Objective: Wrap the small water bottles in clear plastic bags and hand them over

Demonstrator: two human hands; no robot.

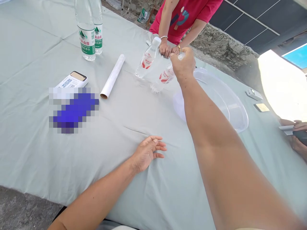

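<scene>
Stretched far across the table, my right hand (184, 64) is closed around the top of a clear water bottle (166, 76) with a red and white label. Its cap is mostly hidden by my fingers, and the bottle leans. Just left of it stands a second water bottle (148, 60) of the same kind with a white cap. A clear plastic basin (243, 111) lies behind and right of my right forearm. My left hand (147, 153) rests near the front of the table, fingers loosely spread, holding nothing.
A white roll (113, 76), a white box (74, 80) and a pixelated blue item (75, 110) lie on the left. Two green-labelled bottles (87, 41) stand at the back left. Across the table, a co-worker's hands (165, 50) rest on the cloth. Small devices (254, 94) lie right.
</scene>
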